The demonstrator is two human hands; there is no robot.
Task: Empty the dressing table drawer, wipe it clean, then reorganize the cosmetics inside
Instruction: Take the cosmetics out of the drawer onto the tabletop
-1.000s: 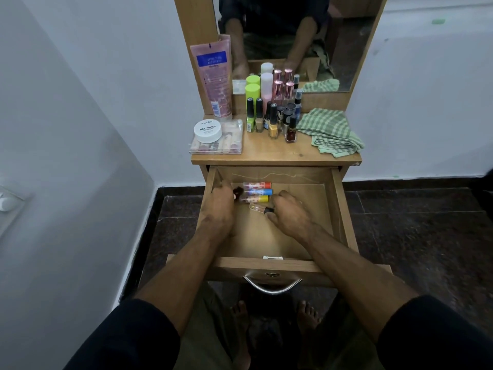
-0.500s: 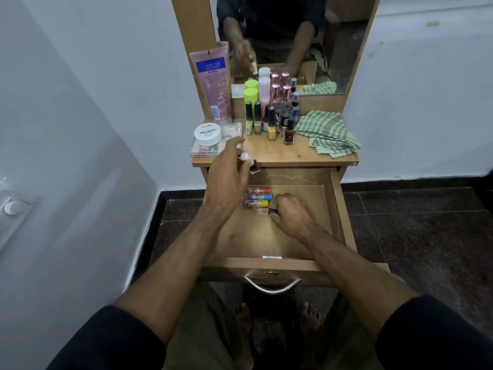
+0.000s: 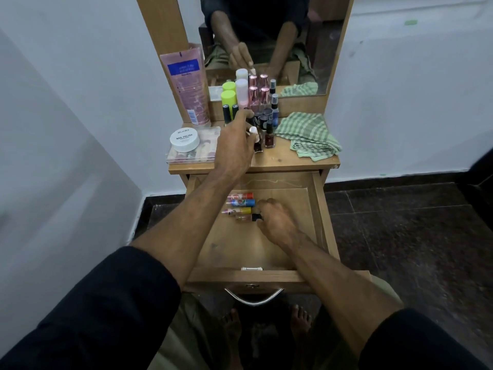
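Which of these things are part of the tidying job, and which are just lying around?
Job: drawer; small tubes in it; white-capped bottle in left hand; right hand on black-capped vial; green cloth.

Lying about: mirror; wall.

Dim, cool indoor light, no hard shadows. Walls (image 3: 80,129) read bluish grey. Wide-angle bowing at frame edges; wall lines curve. Sleeves (image 3: 112,316) and floor (image 3: 413,249) near black, little detail. Slight softness overall; faint sheen on drawer (image 3: 240,244) bottom.

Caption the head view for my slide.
Left hand sets a nail polish bottle on the tabletop; right hand holds a vial in the drawer.
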